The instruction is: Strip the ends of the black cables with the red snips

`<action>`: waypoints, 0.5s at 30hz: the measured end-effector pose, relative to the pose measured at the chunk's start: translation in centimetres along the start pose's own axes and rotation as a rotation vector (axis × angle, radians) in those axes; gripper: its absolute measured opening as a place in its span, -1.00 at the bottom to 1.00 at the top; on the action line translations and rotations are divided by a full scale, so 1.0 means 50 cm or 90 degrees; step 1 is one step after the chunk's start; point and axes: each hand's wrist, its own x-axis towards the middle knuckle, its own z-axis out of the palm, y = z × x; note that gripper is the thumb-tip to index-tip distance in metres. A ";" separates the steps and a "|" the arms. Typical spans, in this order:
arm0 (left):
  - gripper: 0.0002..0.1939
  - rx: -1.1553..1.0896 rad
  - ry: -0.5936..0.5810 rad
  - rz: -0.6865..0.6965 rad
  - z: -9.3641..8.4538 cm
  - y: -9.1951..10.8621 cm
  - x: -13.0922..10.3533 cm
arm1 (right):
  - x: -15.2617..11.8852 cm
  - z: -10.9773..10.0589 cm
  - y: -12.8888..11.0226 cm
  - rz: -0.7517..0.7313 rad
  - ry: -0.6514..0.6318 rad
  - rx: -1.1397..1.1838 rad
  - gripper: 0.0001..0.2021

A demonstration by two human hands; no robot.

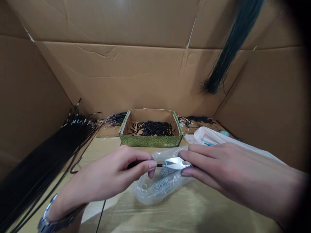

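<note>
Between finger and thumb, my left hand [121, 171] pinches a thin black cable [159, 165] whose end points right. Small silver snips [176, 163] are in my right hand [213, 165], the two blades slightly apart around the cable's tip. A bit of blue shows at that tip, between the blades. Right below both hands lies a clear plastic bag [150, 192] printed "ROHS", with small grey pieces inside that are too small to name. The fingers of my right hand hide the handles of the snips.
A green-edged cardboard box [150, 141] holds many short black pieces. Long black cables [43, 161] are piled at the left. Dark strands [233, 45] hang at the upper right. A white plastic bag [211, 135] lies behind my right hand. Cardboard walls [121, 74] surround the table.
</note>
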 end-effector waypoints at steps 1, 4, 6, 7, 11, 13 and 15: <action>-0.66 0.001 0.002 -0.002 0.001 0.000 0.000 | 0.000 -0.001 0.000 -0.022 -0.052 -0.032 -0.72; -0.69 -0.007 0.011 -0.012 0.003 0.002 -0.002 | 0.002 -0.006 0.000 -0.048 -0.126 -0.097 -0.69; -0.71 -0.009 0.020 -0.014 0.005 0.004 -0.003 | 0.002 -0.005 -0.001 -0.050 -0.117 -0.106 -0.69; -0.71 -0.005 0.023 -0.014 0.005 0.004 -0.002 | 0.002 -0.004 -0.002 -0.054 -0.110 -0.111 -0.69; -0.70 0.021 0.022 -0.002 0.011 0.000 0.001 | 0.006 0.001 -0.014 -0.090 -0.062 -0.164 -0.70; -0.70 0.048 0.024 -0.002 0.016 -0.003 0.003 | 0.014 0.000 -0.023 -0.129 -0.040 -0.217 -0.63; -0.70 0.088 0.035 -0.007 0.022 -0.007 0.006 | 0.021 -0.001 -0.034 -0.162 -0.037 -0.294 -0.56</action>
